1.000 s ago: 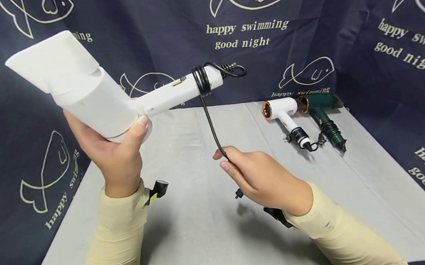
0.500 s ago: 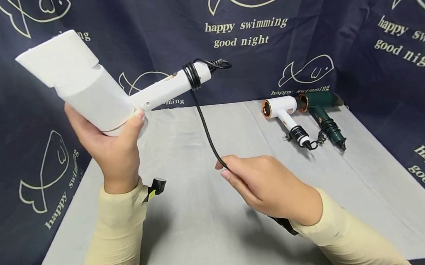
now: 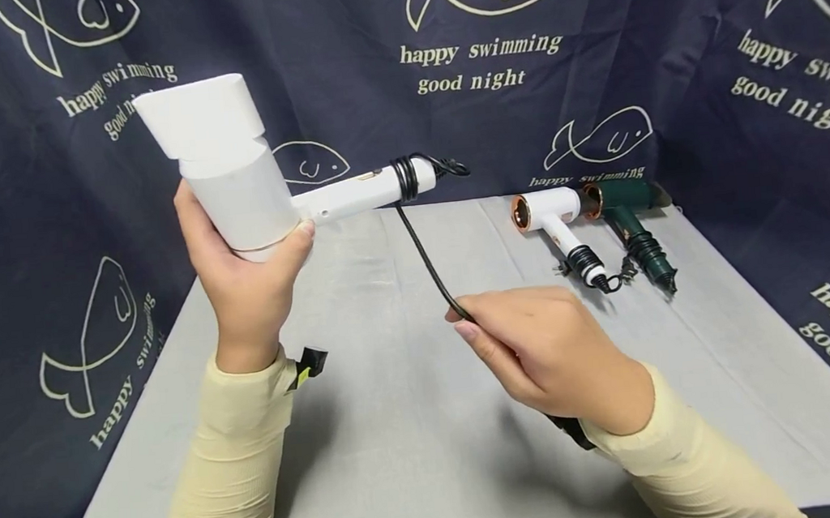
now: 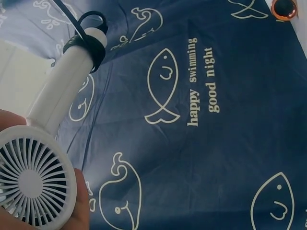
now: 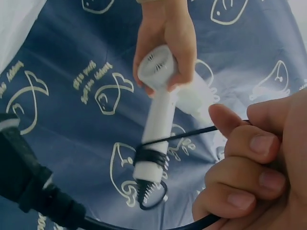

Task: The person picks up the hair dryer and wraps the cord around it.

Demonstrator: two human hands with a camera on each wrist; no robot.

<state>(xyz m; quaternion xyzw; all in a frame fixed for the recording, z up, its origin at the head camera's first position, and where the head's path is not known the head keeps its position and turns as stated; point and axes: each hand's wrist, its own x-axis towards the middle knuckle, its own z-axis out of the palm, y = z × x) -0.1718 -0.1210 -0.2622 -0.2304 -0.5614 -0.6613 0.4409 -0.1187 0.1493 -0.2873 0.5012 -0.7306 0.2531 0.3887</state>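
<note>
My left hand (image 3: 250, 296) grips the body of a white hair dryer (image 3: 238, 200), held above the table with its flat nozzle up and to the left. The dryer's handle points right, and black cord (image 3: 405, 178) is wound in several turns near its end. From the coil the cord runs down to my right hand (image 3: 561, 353), which pinches it between thumb and fingers. In the right wrist view a black plug (image 5: 24, 167) hangs at the cord's end close to the camera. The left wrist view shows the dryer's slotted rear grille (image 4: 31, 184).
A second white hair dryer (image 3: 553, 209) and a dark green one (image 3: 622, 198) lie at the table's back right, cords wound on their handles. The table (image 3: 387, 456) has a pale grey cover. A dark blue curtain (image 3: 339, 37) with fish prints stands behind and at both sides.
My left hand has moved right with the hair dryer, turning its nozzle more upright. My right hand has shifted right and a little down, still pinching the cord.
</note>
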